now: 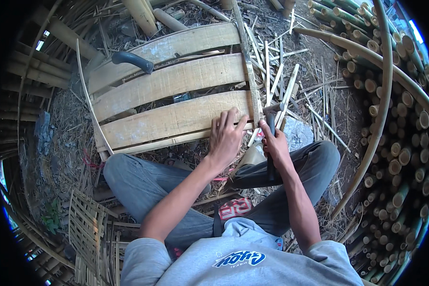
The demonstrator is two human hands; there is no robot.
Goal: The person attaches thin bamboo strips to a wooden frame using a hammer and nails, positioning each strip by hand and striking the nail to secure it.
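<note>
Between our knees: left hand flat, fingers spread, pressing near slat of pale bamboo panel; right hand fisted around dark hammer, head beside panel's right edge strip. Hammer handle mostly hidden in our grip. Beyond: dark-handled tool on far slat.

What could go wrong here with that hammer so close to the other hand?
1. The left hand presses the flat pale bamboo slats right beside the dark-handled hammer in the right hand; a glancing blow might hit fingers.
2. The thin cross strip could split.
</note>
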